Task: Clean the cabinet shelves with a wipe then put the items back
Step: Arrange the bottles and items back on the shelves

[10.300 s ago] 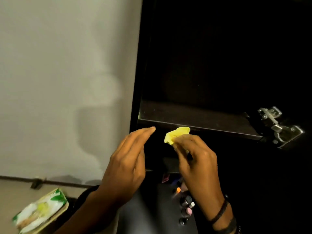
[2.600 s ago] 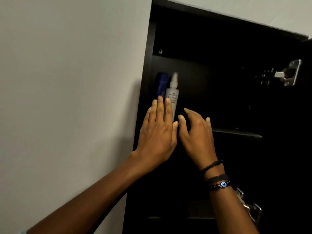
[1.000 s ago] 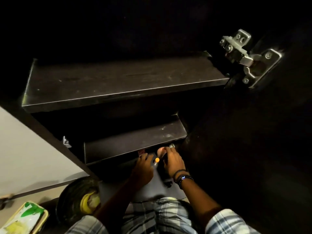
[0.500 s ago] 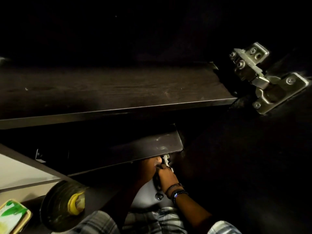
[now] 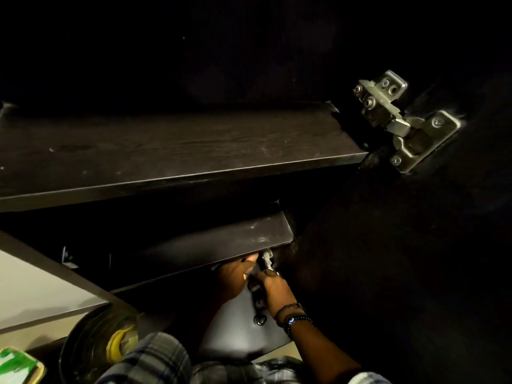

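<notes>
- Head view: a small dark bottle (image 5: 260, 320) stands on the grey ledge (image 5: 235, 331), just beside the right hand (image 5: 273, 284).
- Left hand (image 5: 234, 275) touches the right; both curl under the lower shelf (image 5: 221, 242), and it is too dark to tell what they grip.
- Upper shelf (image 5: 180, 151) lies bare above.
- Hinge (image 5: 401, 120) sits at right; bin (image 5: 83, 347) and wipe pack (image 5: 16, 364) sit bottom left.
</notes>
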Motion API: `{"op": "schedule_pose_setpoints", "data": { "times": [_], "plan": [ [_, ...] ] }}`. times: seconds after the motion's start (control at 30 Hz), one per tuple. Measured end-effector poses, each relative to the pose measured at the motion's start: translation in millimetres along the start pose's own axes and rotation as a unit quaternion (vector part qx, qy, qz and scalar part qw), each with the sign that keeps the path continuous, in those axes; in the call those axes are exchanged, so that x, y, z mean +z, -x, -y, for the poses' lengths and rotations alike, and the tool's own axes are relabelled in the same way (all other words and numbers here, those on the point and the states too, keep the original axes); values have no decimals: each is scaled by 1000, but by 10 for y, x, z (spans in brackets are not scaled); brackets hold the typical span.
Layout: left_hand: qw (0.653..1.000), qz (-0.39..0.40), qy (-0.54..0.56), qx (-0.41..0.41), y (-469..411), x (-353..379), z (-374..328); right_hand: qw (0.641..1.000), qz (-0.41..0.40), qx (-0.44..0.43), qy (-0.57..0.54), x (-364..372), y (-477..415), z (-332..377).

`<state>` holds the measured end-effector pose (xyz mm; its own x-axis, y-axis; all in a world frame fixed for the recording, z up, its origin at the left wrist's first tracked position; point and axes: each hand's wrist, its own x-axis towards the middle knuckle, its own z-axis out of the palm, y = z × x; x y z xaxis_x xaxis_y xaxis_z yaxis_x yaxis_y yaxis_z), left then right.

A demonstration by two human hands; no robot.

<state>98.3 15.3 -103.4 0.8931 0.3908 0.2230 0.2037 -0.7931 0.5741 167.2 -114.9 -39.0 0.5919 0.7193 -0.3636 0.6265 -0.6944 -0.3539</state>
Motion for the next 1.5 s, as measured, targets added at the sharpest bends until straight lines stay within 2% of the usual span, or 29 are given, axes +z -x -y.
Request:
{"op": "schedule_pose_setpoints", "data": {
  "times": [0.03, 0.07, 0.1, 0.17, 0.3, 0.37, 0.5, 0.6, 0.77, 0.87, 0.97, 1.1, 1.2, 1.37, 1.5],
  "plan": [
    [999, 35, -6, -31, -42, -50, -5, 1000, -1, -1, 1, -18, 24, 4],
    [998, 38, -17, -47, -30, -21, 74, 1000, -2, -1, 2, -34, 45, 4],
    [994, 92, -7, -60, 5, 25, 131, 1000, -6, 3, 0, -54, 61, -1],
    [990, 116, -10, -79, 48, 16, 129, 1000, -25, 12, -14, -80, 86, -7],
    [996, 49, 13, -76, 120, -303, -61, 996, -77, 15, -30, -136, 158, 32],
    [999, -19, 8, -50, 206, -476, -160, 994, -101, 18, -42, -174, 187, 56],
    [990, -103, 51, -81, 510, -828, -388, 977, -198, 5, -75, -303, 295, 251],
    [988, -103, 83, -81, 752, -1079, -487, 959, -251, -1, -129, -381, 453, 529],
    [978, -141, 126, -89, 1079, -1468, -518, 939, -277, -38, -203, -438, 750, 1031],
    [961, -187, 177, -104, 1177, -1909, -635, 912, -309, -77, -258, -556, 928, 1348],
    [938, -245, 217, -119, 1177, -2453, -805, 866, -374, -126, -307, -801, 1073, 1662],
    [926, -332, 173, -32, 1090, -3219, -1087, 793, -454, -173, -368, -1299, 1311, 2094],
    [921, -367, 126, 19, 1015, -3670, -1252, 749, -491, -224, -385, -1694, 1480, 2370],
    [910, -400, 99, 52, 828, -4087, -1443, 726, -500, -273, -385, -2227, 1543, 2666],
    [901, -422, 66, 71, 670, -4218, -1624, 728, -471, -305, -394, -2488, 1400, 2772]
  ]
}}
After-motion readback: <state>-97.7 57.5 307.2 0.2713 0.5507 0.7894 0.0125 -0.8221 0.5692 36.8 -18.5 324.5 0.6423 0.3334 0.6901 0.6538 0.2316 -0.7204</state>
